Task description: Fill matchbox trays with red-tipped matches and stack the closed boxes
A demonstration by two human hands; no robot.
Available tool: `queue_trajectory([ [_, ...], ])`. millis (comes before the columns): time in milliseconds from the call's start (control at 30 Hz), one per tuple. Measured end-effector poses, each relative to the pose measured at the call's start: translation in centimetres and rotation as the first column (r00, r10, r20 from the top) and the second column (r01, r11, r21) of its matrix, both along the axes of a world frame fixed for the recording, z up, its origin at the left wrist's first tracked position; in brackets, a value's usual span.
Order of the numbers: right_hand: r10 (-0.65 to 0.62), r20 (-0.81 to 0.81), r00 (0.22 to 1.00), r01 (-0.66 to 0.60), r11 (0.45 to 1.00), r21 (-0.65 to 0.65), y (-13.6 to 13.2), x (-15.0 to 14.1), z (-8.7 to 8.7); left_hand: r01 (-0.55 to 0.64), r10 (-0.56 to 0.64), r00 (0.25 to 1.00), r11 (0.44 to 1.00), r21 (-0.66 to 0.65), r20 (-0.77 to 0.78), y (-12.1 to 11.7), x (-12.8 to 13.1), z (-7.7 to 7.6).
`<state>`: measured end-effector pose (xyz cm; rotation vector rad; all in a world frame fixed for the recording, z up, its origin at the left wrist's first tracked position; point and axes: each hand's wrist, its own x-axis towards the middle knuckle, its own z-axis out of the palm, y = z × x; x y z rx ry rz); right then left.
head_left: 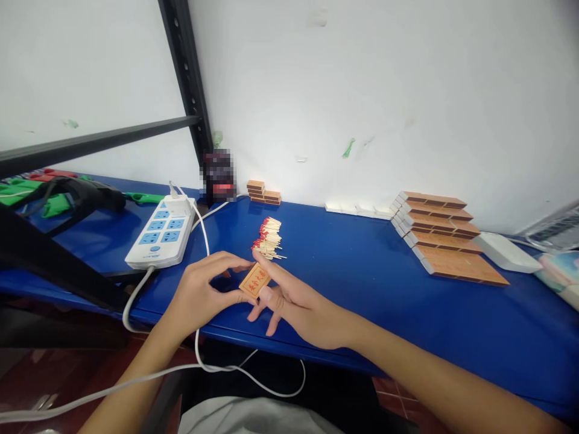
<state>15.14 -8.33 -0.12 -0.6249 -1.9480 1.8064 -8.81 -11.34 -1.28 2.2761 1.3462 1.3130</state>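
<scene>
A small orange matchbox [256, 280] sits between both my hands near the front edge of the blue table [362, 283]. My left hand [201, 295] pinches it from the left with thumb and forefinger. My right hand [296, 304] holds its right side with thumb and forefinger, the other fingers spread downwards. Just behind the box lies a pile of red-tipped matches [268, 240].
A white power strip [158, 235] with its cable lies at the left. Stacked orange matchboxes [446, 238] stand at the right by the wall, a small stack [263, 192] at the back, white inner trays [359, 209] beside them. A black metal rack [183, 66] rises at left.
</scene>
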Motion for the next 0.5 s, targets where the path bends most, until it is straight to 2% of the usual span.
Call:
queue_trajectory([
  [133,-0.033,0.028,0.999,0.032,0.999,0.026,0.1,-0.3,-0.5,0.005,-0.005,1.000,1.000,0.025,-0.008,0.0,0.0,-0.1],
  [233,-0.136,-0.017,0.991,0.136,0.991,-0.002,0.9,-0.3,-0.5,-0.036,0.036,0.999,0.998,0.052,0.003,-0.1,0.0,-0.3],
  [333,-0.262,-0.083,0.961,0.266,0.964,0.033,2.8,0.8,0.4,-0.098,0.101,0.995,0.991,0.086,-0.025,0.0,0.1,-0.3],
  [433,-0.432,-0.108,0.895,0.444,0.886,0.133,5.5,3.9,2.3,-0.128,0.133,0.991,0.986,0.109,-0.035,0.0,0.2,-0.4],
  [500,-0.594,-0.148,0.791,0.612,0.758,0.225,7.5,7.2,3.9,-0.116,0.123,0.992,0.985,0.130,-0.042,0.1,0.2,-0.4],
])
